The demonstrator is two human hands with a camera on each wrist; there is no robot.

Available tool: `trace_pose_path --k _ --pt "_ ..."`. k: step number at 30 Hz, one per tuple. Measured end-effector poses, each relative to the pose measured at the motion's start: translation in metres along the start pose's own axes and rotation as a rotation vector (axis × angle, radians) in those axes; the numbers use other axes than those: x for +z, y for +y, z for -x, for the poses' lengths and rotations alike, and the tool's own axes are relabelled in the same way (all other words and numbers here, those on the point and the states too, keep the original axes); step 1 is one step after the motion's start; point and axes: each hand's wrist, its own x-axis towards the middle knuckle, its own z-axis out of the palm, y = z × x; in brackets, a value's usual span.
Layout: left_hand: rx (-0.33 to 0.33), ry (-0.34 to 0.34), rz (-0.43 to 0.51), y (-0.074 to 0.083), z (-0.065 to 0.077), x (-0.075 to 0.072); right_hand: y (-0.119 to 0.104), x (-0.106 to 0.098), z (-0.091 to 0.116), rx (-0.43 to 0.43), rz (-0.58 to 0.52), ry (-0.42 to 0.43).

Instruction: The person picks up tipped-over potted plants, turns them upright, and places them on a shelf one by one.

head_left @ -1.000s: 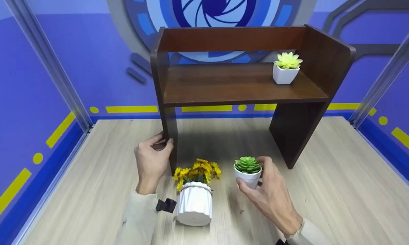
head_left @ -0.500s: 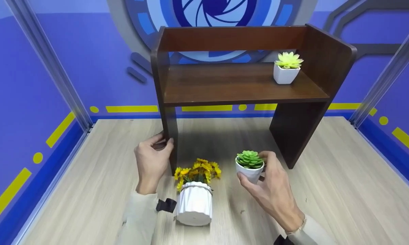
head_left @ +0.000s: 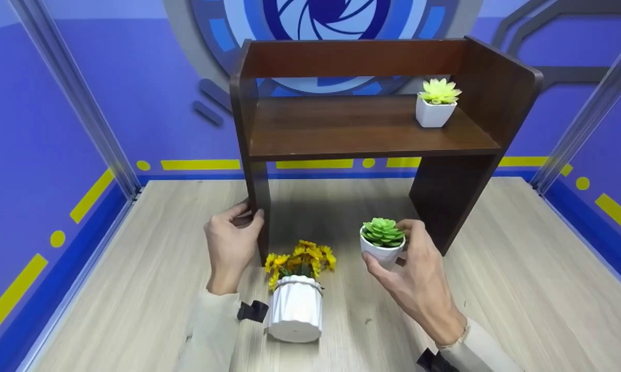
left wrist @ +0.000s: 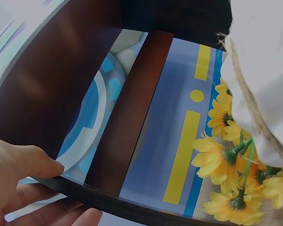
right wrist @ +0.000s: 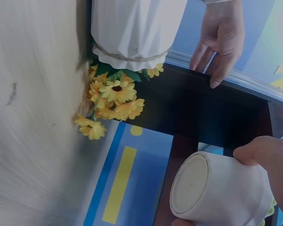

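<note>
My right hand (head_left: pixel 421 281) holds a small green succulent in a round white pot (head_left: pixel 382 254), thumb on one side and fingers on the other. The pot is up off the table, in front of the shelf's right half; its round base (right wrist: pixel 190 183) shows in the right wrist view. With thumb inside and fingers outside, my left hand (head_left: pixel 230 250) grips the left side panel of a dark brown wooden shelf (head_left: pixel 341 124). Between the hands, a white fluted pot (head_left: pixel 296 310) with yellow flowers (head_left: pixel 305 258) lies on its side, base toward me.
On the shelf board, near its right end, stands a square white pot (head_left: pixel 433 113) with a pale yellow-green succulent. Everything rests on a light wood-grain table (head_left: pixel 150 289). Blue patterned walls (head_left: pixel 72 129) close in the back and both sides.
My right hand has raised the potted succulent and carried it slightly right and toward the shelf. The left hand and the flower pot have stayed in place.
</note>
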Motion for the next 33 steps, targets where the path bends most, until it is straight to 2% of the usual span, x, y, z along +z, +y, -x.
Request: trace_pose_path --k 8,33 --pt "0.017 0.005 -0.004 0.001 0.000 0.000 -0.006 -0.001 -0.005 -0.006 -0.006 0.015" --pt "-0.006 -0.007 -0.001 0.000 0.000 0.000 -0.020 -0.014 -0.024 -0.082 0.028 0.078"
